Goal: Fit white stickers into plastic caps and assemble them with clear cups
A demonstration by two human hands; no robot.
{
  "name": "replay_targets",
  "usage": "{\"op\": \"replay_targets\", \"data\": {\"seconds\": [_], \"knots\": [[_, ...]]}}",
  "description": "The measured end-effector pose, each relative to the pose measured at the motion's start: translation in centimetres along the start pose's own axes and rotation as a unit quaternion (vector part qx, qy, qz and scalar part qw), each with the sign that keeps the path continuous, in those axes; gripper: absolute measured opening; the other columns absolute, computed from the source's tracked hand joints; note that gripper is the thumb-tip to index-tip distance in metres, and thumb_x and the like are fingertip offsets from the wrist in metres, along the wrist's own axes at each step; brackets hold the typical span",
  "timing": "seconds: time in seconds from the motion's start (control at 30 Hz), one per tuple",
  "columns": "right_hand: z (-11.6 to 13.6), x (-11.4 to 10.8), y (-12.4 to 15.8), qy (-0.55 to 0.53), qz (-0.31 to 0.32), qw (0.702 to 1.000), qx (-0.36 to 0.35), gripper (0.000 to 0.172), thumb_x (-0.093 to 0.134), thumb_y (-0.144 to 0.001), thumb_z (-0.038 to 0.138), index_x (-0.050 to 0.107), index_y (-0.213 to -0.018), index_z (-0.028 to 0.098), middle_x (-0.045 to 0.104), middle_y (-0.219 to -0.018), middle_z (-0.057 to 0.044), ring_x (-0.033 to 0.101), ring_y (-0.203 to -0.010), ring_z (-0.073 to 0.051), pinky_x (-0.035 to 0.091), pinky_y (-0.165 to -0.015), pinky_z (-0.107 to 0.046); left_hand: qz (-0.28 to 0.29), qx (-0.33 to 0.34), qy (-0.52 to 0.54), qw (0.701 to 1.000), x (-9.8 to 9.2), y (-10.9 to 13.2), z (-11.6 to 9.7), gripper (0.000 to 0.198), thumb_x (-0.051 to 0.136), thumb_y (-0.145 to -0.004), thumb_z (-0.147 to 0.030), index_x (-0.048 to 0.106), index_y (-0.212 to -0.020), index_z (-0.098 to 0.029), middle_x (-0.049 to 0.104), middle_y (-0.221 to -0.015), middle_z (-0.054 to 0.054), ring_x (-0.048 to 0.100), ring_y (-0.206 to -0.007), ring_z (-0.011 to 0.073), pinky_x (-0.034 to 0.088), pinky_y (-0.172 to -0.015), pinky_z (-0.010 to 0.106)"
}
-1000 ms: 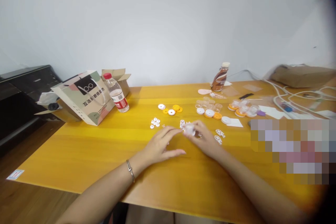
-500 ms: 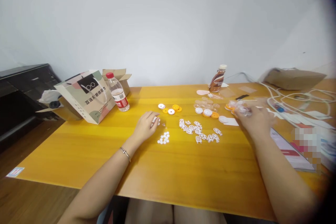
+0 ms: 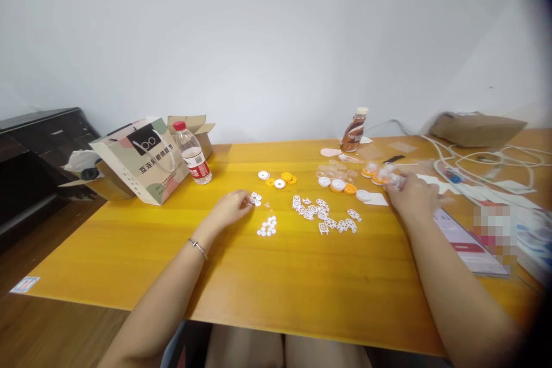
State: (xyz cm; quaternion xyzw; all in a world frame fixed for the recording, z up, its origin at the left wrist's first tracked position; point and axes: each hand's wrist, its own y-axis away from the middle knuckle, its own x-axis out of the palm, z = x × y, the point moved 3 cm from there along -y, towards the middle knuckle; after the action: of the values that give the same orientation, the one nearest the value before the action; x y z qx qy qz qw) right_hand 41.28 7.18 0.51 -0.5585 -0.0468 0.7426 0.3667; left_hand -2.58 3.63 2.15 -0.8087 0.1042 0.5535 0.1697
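Observation:
My left hand [image 3: 230, 209] rests on the table with its fingertips pinched together at a small pile of white round pieces [image 3: 257, 201]. Whatever is between those fingertips is too small to make out. Just nearer lies a cluster of white discs [image 3: 267, 226]. At the right, my right hand [image 3: 411, 198] has its fingers closed around the end of a row of clear-topped orange-and-white round pieces [image 3: 379, 172]. White openwork plates [image 3: 309, 211] lie scattered between my hands. Beyond them are orange and white wheels [image 3: 280, 183], stacked discs [image 3: 338, 185] and clear round covers [image 3: 336, 170].
A water bottle [image 3: 196, 158], a paper bag [image 3: 146, 164] and a cardboard box [image 3: 202, 126] stand at the back left. A brown drink bottle [image 3: 353, 133] is at the back. White cables [image 3: 448, 161] and a flat printed sheet [image 3: 470, 247] lie at the right.
My left hand has drawn back slightly to the left, uncovering more white pieces. The clear-topped pieces by my right hand now show in a row, more plainly than before.

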Motion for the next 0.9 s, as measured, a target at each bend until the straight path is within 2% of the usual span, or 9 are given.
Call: {"op": "replay_targets", "data": {"seconds": [0.1,0.17,0.27,0.37,0.43,0.53,0.67,0.8,0.9], "knots": [[0.6,-0.6,0.4,0.010,-0.026,0.999,0.027,0.041,0.048,-0.075,0.037,0.051,-0.110,0.017,0.058,-0.103,-0.018,0.039,-0.096,-0.031,0.019,-0.077,-0.046,0.007,0.000,-0.002,1.000,0.0,-0.1,0.1,0.011,0.047,-0.078,-0.023,0.056,-0.078,-0.017,0.060,-0.081,0.005,0.054,-0.069,0.0145,0.040,-0.062,0.025],[1.3,-1.3,0.7,-0.018,-0.068,0.998,0.004,0.039,0.046,-0.077,0.038,0.050,-0.111,0.019,0.058,-0.104,-0.015,0.040,-0.096,-0.029,0.018,-0.078,-0.045,-0.008,0.004,0.005,1.000,-0.2,0.0,-0.6,0.011,0.047,-0.079,-0.023,0.056,-0.076,-0.017,0.060,-0.079,0.005,0.054,-0.069,0.0144,0.040,-0.063,0.025],[2.6,-2.1,1.2,-0.055,-0.087,0.994,-0.030,0.034,0.043,-0.080,0.039,0.053,-0.106,0.020,0.058,-0.099,-0.012,0.040,-0.094,-0.027,0.019,-0.078,-0.044,-0.037,0.042,0.058,0.997,-0.3,0.4,-3.1,0.014,0.046,-0.081,-0.027,0.055,-0.076,-0.017,0.059,-0.077,0.003,0.053,-0.069,0.0133,0.041,-0.066,0.025],[3.6,-2.3,1.7,-0.085,-0.067,0.993,-0.053,0.032,0.042,-0.081,0.037,0.054,-0.105,0.020,0.059,-0.094,-0.010,0.040,-0.094,-0.027,0.020,-0.077,-0.042,0.004,0.121,0.120,0.985,0.9,1.1,-6.6,0.014,0.046,-0.082,-0.028,0.054,-0.080,-0.017,0.058,-0.078,0.002,0.053,-0.070,0.0115,0.042,-0.066,0.023],[4.0,-2.2,1.9,-0.094,-0.062,0.992,-0.063,0.030,0.043,-0.080,0.037,0.055,-0.103,0.021,0.060,-0.092,-0.009,0.040,-0.094,-0.027,0.021,-0.077,-0.041,0.019,0.158,0.101,0.982,2.0,1.6,-8.5,0.014,0.046,-0.083,-0.028,0.055,-0.080,-0.017,0.057,-0.076,0.002,0.052,-0.071,0.0122,0.042,-0.067,0.024],[4.3,-1.9,2.1,-0.098,-0.063,0.990,-0.078,0.028,0.044,-0.080,0.036,0.056,-0.101,0.022,0.060,-0.090,-0.008,0.041,-0.094,-0.026,0.022,-0.076,-0.040,0.038,0.178,0.088,0.979,3.4,1.9,-10.0,0.017,0.046,-0.083,-0.031,0.055,-0.080,-0.017,0.057,-0.076,0.002,0.052,-0.070,0.0129,0.042,-0.067,0.025],[4.4,-1.7,2.1,-0.103,-0.064,0.988,-0.100,0.029,0.044,-0.080,0.036,0.057,-0.100,0.020,0.060,-0.090,-0.010,0.043,-0.091,-0.027,0.023,-0.076,-0.041,-0.015,0.150,0.101,0.983,3.4,1.1,-9.1,0.024,0.047,-0.083,-0.039,0.055,-0.089,-0.017,0.057,-0.084,0.004,0.052,-0.079,0.0151,0.042,-0.074,0.028],[4.6,-1.7,2.2,-0.107,-0.055,0.986,-0.120,0.031,0.042,-0.080,0.036,0.057,-0.101,0.019,0.060,-0.088,-0.009,0.045,-0.089,-0.026,0.026,-0.077,-0.041,-0.108,0.103,0.046,0.988,2.5,-1.7,-7.0,0.021,0.041,-0.086,-0.029,0.055,-0.097,-0.017,0.056,-0.092,0.007,0.051,-0.088,0.0184,0.039,-0.082,0.033],[4.7,-1.7,2.3,-0.110,-0.057,0.984,-0.126,0.031,0.042,-0.080,0.035,0.057,-0.101,0.018,0.060,-0.088,-0.009,0.046,-0.089,-0.026,0.028,-0.077,-0.041,-0.110,0.102,-0.027,0.988,2.7,-4.4,-5.9,0.021,0.040,-0.086,-0.023,0.055,-0.100,-0.018,0.054,-0.097,0.008,0.049,-0.092,0.0204,0.038,-0.082,0.035]]}}
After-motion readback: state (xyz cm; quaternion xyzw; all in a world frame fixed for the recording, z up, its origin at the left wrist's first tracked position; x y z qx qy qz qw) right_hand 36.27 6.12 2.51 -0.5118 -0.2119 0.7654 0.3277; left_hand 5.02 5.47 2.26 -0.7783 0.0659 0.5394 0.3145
